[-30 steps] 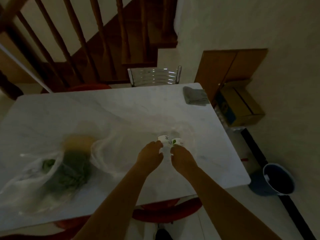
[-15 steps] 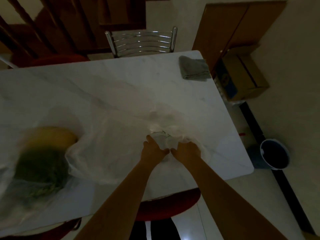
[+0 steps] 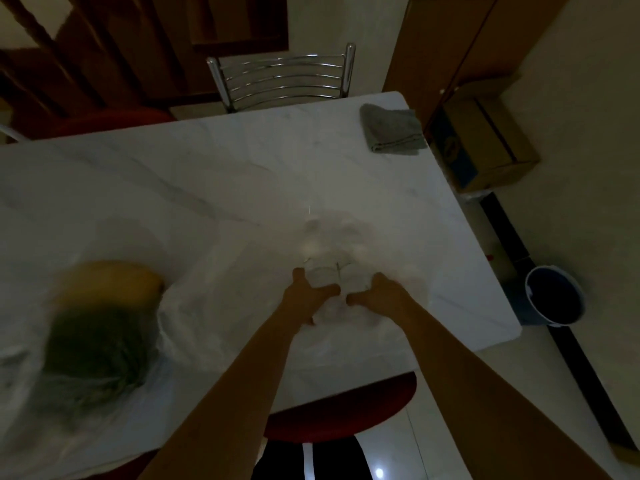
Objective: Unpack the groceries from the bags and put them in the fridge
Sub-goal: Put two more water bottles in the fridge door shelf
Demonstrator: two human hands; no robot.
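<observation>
A thin white plastic bag (image 3: 332, 251) lies on the white marble table (image 3: 207, 188), near its right front corner. Pale small containers show faintly through it, blurred. My left hand (image 3: 304, 292) and my right hand (image 3: 377, 292) both grip the near edge of this bag, thumbs almost touching. A second clear bag (image 3: 97, 344) at the table's left holds dark leafy greens and something yellow (image 3: 114, 278); it is blurred.
A grey folded cloth (image 3: 391, 133) lies at the table's far right corner. A chrome chair (image 3: 280, 77) stands behind the table, a red seat (image 3: 343, 410) below my arms. On the floor to the right are a cardboard box (image 3: 485, 140) and a dark bucket (image 3: 554, 296).
The small white cups that stood bare between my hands a second ago are now under the bag's plastic. My hands moved slightly apart on the bag. The view tipped down.
</observation>
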